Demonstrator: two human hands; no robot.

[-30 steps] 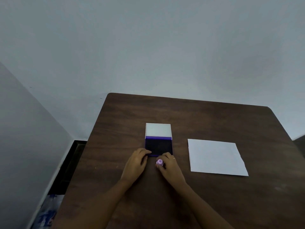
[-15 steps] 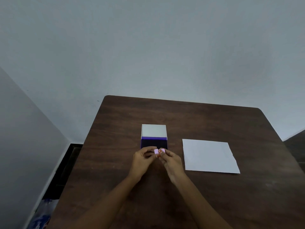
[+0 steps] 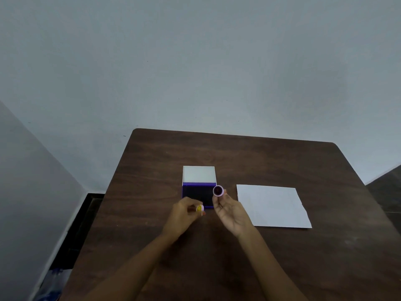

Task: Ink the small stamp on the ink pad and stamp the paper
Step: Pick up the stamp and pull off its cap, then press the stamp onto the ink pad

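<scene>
Dim, soft light; wide-angle edge distortion.

A dark wooden table (image 3: pixel 249 161) stands against a plain pale wall (image 3: pixel 195 61). Beyond its left edge lies dark floor (image 3: pixel 71 231), with something bluish and blurred (image 3: pixel 52 285) at the lower left.

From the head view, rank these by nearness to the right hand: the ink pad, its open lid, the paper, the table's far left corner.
1. Ink pad, just left of the right hand and its stamp.
2. Paper, to its right. Close to the pad's rank; hard to call.
3. Lid, beyond the pad.
4. Far left corner of the table.
</scene>
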